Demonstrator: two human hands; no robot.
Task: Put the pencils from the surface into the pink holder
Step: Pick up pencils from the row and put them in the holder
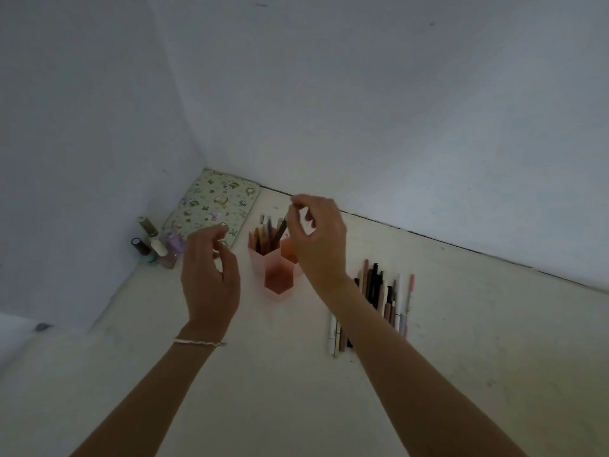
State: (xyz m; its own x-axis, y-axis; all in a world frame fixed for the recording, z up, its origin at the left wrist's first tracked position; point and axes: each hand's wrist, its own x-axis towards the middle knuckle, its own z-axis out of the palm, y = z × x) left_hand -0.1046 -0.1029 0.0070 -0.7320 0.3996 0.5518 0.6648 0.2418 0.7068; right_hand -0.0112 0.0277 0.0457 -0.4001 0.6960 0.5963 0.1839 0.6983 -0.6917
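A pink holder (278, 275) made of joined hexagonal cups stands on the pale surface near the wall. Its back-left cup holds several pencils (265, 234) standing upright. My right hand (318, 240) hovers over the holder and pinches the top of a dark pencil (282, 227), whose lower end reaches down into the holder. My left hand (211, 275) floats just left of the holder, fingers loosely curled and apart, holding nothing. To the right of the holder several pencils and pens (382, 301) lie side by side on the surface, partly hidden by my right forearm.
A flowered flat pouch (211, 206) lies in the corner behind the holder. Several small nail-polish bottles (158, 245) stand at the left wall. White walls close in on the left and the back. The surface's left edge runs past my left arm.
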